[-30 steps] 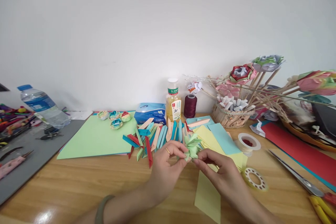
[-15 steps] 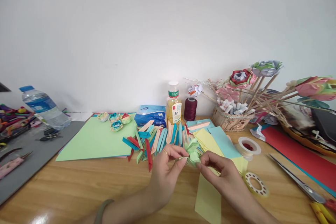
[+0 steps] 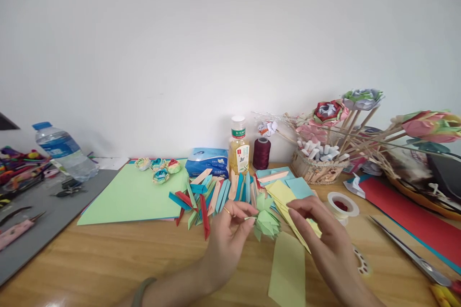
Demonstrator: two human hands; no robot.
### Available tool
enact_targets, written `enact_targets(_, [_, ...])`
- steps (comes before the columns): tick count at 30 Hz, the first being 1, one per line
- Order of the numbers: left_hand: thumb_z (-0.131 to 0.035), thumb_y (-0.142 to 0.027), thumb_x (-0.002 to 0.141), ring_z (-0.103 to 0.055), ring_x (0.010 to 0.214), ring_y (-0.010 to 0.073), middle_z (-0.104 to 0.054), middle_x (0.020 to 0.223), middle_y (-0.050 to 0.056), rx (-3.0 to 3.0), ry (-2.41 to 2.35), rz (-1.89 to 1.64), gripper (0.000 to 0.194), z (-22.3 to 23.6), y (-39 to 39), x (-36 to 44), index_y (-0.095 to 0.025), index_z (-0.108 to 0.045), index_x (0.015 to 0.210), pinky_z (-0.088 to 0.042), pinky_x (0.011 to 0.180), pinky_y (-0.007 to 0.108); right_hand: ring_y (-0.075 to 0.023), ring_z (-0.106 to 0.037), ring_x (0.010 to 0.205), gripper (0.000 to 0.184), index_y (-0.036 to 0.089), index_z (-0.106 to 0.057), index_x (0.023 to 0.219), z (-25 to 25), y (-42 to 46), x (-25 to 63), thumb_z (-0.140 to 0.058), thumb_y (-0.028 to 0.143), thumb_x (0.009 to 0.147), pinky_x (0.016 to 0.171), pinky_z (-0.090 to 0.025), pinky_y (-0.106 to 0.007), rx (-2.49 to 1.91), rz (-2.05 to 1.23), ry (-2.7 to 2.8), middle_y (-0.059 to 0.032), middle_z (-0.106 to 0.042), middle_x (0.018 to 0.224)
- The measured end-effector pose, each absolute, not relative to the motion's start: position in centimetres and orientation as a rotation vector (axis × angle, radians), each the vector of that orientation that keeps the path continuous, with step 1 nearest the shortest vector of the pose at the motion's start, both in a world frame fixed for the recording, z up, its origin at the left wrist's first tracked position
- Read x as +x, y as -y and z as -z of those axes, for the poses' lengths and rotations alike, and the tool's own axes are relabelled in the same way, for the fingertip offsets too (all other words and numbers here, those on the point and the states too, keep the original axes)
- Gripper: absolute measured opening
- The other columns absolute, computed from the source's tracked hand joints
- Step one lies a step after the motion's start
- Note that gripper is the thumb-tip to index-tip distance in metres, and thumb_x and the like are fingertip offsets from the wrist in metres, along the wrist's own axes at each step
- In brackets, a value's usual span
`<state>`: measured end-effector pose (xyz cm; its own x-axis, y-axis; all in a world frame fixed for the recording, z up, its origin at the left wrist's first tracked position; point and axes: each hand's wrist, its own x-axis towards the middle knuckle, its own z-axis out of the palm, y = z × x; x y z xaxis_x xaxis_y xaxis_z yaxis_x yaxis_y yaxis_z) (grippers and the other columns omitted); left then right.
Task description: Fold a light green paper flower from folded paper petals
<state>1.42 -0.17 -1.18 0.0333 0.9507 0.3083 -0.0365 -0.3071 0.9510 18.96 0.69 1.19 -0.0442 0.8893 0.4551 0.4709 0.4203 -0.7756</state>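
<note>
Left hand [image 3: 226, 244] pinches a green paper flower [image 3: 267, 222] above the counter [image 3: 162, 259]; right hand [image 3: 329, 242] is loosely open beside it.
The left thumb and forefinger close on a small pale tip at the flower's left side, and the fingertips mask how it joins; the right thumb and forefinger stand slightly parted, clear of the flower, and whether they touch the yellow papers [image 3: 283, 195] behind cannot be told. The right hand covers part of those papers and most of a tape ring [image 3: 361, 262]. The flower hides the near ends of some folded strips [image 3: 216, 194], which overlap too much to count. The bottom edge cuts off a slip [image 3: 287, 268], and the scissors' [image 3: 410, 249] handles are blurred at lower right.
</note>
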Motion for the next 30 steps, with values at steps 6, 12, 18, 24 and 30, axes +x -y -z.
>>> enact_targets(6, [-0.048, -0.024, 0.085, -0.059, 0.091, 0.0189, -0.061, 0.093, 0.009, 1.545, -0.857, -1.306, 0.009, 1.3, 0.2, 0.9, -0.019, -0.044, 0.079, -0.048, 0.078, 0.034, -0.0207, -0.059, 0.091, 0.022, 0.024, -0.061, 0.102, -1.3, -1.3, 19.0, -0.051, 0.035, 0.085, 0.076, -0.051, -0.032, -1.109, -0.739, 1.822, -0.0071, -0.062, 0.105])
enact_targets(12, [-0.048, -0.013, 0.081, -0.057, 0.084, 0.0166, -0.056, 0.085, 0.005, 1.624, -0.898, -1.330, 0.008, 1.1, -0.1, 1.1, -0.019, -0.046, 0.075, -0.047, 0.077, 0.032, -0.0168, -0.060, 0.072, 0.012, 0.021, -0.063, 0.081, -1.2, -0.7, 18.4, -0.054, 0.028, 0.083, 0.064, -0.051, -0.027, -1.101, -0.811, 1.832, -0.0036, -0.064, 0.081])
enact_targets(18, [-0.047, -0.009, 0.079, -0.055, 0.079, 0.0149, -0.054, 0.079, 0.004, 1.599, -0.949, -1.345, 0.010, 1.1, -0.1, 1.8, -0.018, -0.048, 0.074, -0.047, 0.073, 0.029, -0.0187, -0.062, 0.080, 0.008, 0.021, -0.062, 0.084, -1.0, -0.4, 17.7, -0.056, 0.025, 0.081, 0.072, -0.051, -0.029, -1.063, -0.770, 1.826, -0.0041, -0.066, 0.084])
enact_targets(24, [-0.051, -0.012, 0.078, -0.059, 0.088, 0.0169, -0.060, 0.088, 0.005, 1.584, -1.074, -1.251, 0.013, 0.9, 0.1, 1.7, -0.018, -0.057, 0.087, -0.048, 0.081, 0.030, -0.0184, -0.063, 0.077, 0.009, 0.019, -0.062, 0.082, -0.4, -0.1, 17.5, -0.057, 0.026, 0.081, 0.066, -0.053, -0.027, -1.079, -0.737, 1.780, -0.0058, -0.064, 0.083])
enact_targets(30, [-0.059, -0.019, 0.076, -0.063, 0.088, 0.0197, -0.069, 0.091, 0.006, 1.641, -1.213, -1.253, 0.015, 1.0, 0.3, 1.8, -0.019, -0.067, 0.089, -0.049, 0.082, 0.033, -0.0166, -0.063, 0.071, 0.010, 0.020, -0.061, 0.078, 0.2, -0.1, 17.4, -0.059, 0.029, 0.080, 0.060, -0.054, -0.025, -1.137, -0.724, 1.721, -0.0036, -0.064, 0.079])
